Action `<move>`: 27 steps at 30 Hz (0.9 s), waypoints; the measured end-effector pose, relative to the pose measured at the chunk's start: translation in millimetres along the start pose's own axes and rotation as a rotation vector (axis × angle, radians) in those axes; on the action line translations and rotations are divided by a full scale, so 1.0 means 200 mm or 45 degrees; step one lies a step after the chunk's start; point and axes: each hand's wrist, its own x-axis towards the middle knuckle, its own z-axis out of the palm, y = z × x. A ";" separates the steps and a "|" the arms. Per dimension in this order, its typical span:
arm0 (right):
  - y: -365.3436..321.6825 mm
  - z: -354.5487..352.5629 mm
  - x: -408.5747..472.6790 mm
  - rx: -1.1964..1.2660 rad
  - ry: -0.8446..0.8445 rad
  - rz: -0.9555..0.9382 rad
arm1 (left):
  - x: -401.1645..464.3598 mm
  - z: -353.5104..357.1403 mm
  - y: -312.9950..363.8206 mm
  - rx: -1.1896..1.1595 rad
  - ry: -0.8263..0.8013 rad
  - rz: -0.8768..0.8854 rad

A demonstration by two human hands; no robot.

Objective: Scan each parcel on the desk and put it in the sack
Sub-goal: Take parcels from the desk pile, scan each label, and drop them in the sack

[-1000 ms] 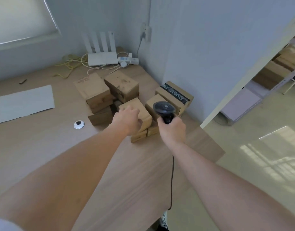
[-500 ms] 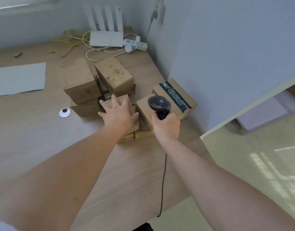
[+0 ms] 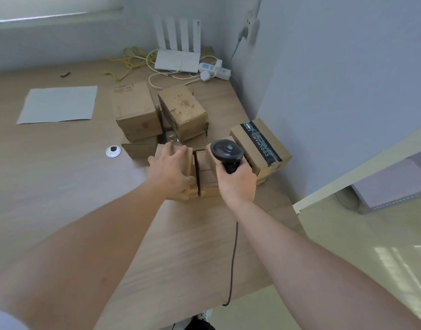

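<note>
The left hand (image 3: 170,169) lies palm-down on a small brown cardboard parcel (image 3: 181,160) at the near edge of the parcel cluster on the wooden desk (image 3: 62,186). Its fingers are spread over the top face and the thumb wraps down the near right edge, so the hand grips the box. The parcel is plain corrugated card, low and roughly square (most of its top is hidden under the hand), and it appears to sit on another flat carton beneath it.

The right hand (image 3: 236,184) is closed around the handle of a black barcode scanner (image 3: 225,151), head pointing away from the person. A dark cable (image 3: 233,253) hangs from the handle over the desk edge.

Just right of the held parcel, touching or nearly so, sits a second small carton (image 3: 205,172), partly masked by the scanner. Beyond the scanner stands a larger box with black printed tape (image 3: 260,144) against the wall. Behind the left hand two taller cartons stand side by side: a left carton with a red mark (image 3: 134,110) and a right carton with scuffed top (image 3: 183,110), each resting on lower boxes.

Elsewhere on the desk: a grey sheet of paper (image 3: 58,104), a round cable grommet (image 3: 113,151), a white router (image 3: 178,58) with four antennas, a power strip (image 3: 215,69) and loose yellow and white cables.
</note>
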 end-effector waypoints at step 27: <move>-0.43 0.90 -1.41 -0.191 -0.324 -0.430 | -1.14 -0.28 -1.54 -0.158 0.190 -0.359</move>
